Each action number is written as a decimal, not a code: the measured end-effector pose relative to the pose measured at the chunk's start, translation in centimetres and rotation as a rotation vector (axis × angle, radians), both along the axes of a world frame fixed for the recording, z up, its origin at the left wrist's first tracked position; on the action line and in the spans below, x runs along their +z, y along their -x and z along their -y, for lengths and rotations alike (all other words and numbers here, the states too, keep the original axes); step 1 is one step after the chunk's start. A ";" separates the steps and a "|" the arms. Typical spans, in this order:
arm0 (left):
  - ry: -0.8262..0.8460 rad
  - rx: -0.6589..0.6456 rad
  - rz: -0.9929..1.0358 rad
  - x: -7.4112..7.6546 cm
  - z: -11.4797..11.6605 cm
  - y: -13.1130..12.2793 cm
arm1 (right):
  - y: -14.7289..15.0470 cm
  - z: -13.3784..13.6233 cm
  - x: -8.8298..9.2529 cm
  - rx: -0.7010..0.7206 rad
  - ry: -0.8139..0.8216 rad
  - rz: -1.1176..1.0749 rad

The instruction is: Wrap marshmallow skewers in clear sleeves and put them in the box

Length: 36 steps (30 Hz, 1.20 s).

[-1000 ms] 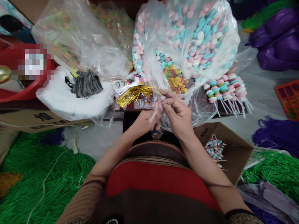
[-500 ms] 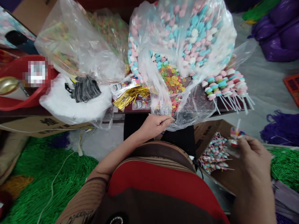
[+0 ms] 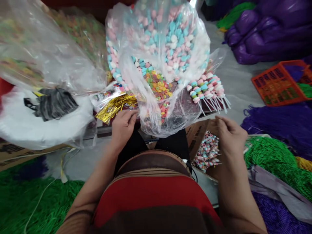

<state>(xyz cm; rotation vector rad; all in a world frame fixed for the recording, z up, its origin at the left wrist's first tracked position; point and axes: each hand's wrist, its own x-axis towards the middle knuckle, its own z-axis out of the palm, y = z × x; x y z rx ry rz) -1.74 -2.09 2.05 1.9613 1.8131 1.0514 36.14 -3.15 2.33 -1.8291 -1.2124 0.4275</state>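
Observation:
My left hand (image 3: 123, 127) lies at the table's front edge, its fingers bent and pressed together over the printed clear packets. What they grip there is hidden. Just beyond it are a bundle of gold twist ties (image 3: 116, 106) and a printed packet (image 3: 107, 95). My right hand (image 3: 231, 134) hovers beside the cardboard box (image 3: 196, 131), fingers loosely curled, with nothing visible in them. Above it, a pile of marshmallow skewers (image 3: 206, 87) on white sticks rests at the table's right end. Several wrapped candy skewers (image 3: 208, 151) fill part of the box.
A large plastic bag of pink, blue and white marshmallows (image 3: 175, 42) stands mid-table, with gummy rings (image 3: 159, 86) before it. A white bundle (image 3: 48, 133) carries a grey-black striped item (image 3: 57, 103). An orange crate (image 3: 271, 83) and green strands (image 3: 275, 159) lie at right.
The wrapped candy skewer has left my right hand, which has moved up towards the marshmallow skewers. My left hand has shifted from the clear bag to the packets by the gold ties. The view has turned right.

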 end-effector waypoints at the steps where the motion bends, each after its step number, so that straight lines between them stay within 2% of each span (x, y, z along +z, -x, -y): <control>1: -0.006 0.040 -0.105 -0.3 -0.2 0.5 | 0.5 -1.1 0.1 0.044 -0.006 -0.004; 3: 0.037 0.063 -0.290 -1.1 -0.7 1.1 | 1.2 -3.2 -0.2 0.114 -0.011 0.025; 6: 0.112 0.010 -0.456 -2.1 -1.4 1.5 | 1.8 -5.5 -0.8 0.201 -0.037 0.135; 8: 0.121 -0.013 -0.492 -2.5 -2.0 1.5 | 2.2 -6.2 -1.1 0.242 -0.068 0.166; 12: 0.113 0.025 -0.488 -3.0 -3.3 1.4 | 3.1 -6.0 -1.5 0.277 -0.113 0.138; 16: 0.101 0.042 -0.381 -3.6 -4.1 1.6 | 4.5 -5.0 -1.4 0.287 -0.126 0.069; 19: 0.087 0.080 -0.248 -4.0 -4.3 2.2 | 6.8 -4.2 -0.5 0.352 -0.120 0.014; 23: -0.014 0.208 0.017 -4.2 -3.8 2.9 | 11.5 -3.5 1.4 0.525 -0.122 -0.072; 26: -0.151 0.292 0.135 -3.7 -2.9 3.0 | 15.1 -3.7 2.4 0.683 -0.113 -0.150; 28: -0.235 0.252 0.138 -3.0 -2.2 2.9 | 17.0 -4.1 2.8 0.756 -0.067 -0.233; 31: -0.330 0.101 0.060 -2.0 -1.2 2.4 | 18.9 -5.2 3.0 0.807 0.050 -0.449; 33: -0.341 0.015 -0.021 -1.6 -0.7 1.9 | 19.6 -5.9 2.9 0.818 0.108 -0.568; 36: -0.309 -0.080 -0.065 -1.4 -0.2 0.9 | 20.0 -6.4 2.7 0.797 0.126 -0.624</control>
